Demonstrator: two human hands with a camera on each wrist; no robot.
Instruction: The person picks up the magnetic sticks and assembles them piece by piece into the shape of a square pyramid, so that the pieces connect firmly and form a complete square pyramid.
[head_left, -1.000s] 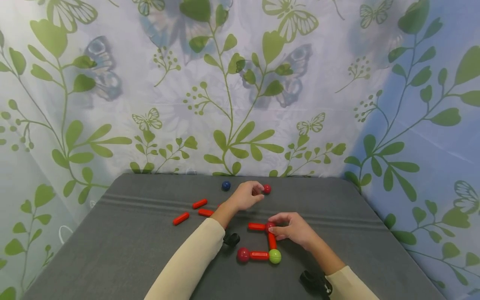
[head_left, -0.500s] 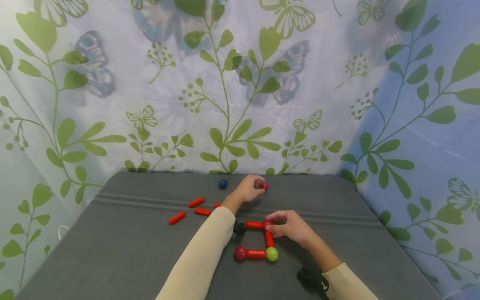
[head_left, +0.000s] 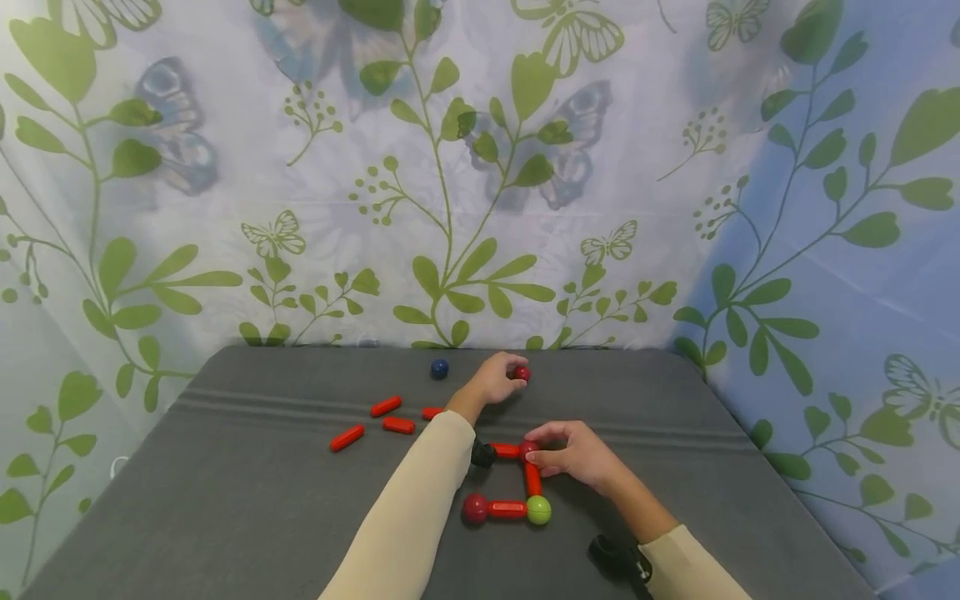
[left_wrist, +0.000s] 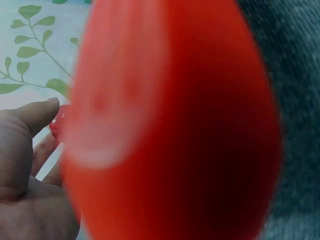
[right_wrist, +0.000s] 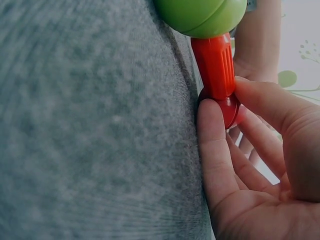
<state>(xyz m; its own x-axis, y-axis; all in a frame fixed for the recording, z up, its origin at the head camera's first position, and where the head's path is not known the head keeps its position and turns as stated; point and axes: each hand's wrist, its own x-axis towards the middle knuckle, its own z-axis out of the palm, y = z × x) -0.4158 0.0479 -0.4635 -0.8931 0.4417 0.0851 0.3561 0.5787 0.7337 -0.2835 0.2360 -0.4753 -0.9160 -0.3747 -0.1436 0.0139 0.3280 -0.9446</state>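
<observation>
While corner red ball [head_left: 528, 448], joined to red rods [head_left: 532, 480], is pinched by right hand [head_left: 584, 458], far red ball [head_left: 523, 372] near back of table [head_left: 225, 500] is gripped by left hand [head_left: 495, 380]

A grey table [head_left: 225, 517] lies before me, faint bands [head_left: 660, 435] running crosswise. Beyond its 12 o'clock edge I face a pale curtain [head_left: 652, 50] printed with green leaves [head_left: 532, 292] and butterflies [head_left: 609, 243]; its 2 o'clock side is blue. At 10 o'clock, a white loop [head_left: 114, 467] sits beside the table.
</observation>
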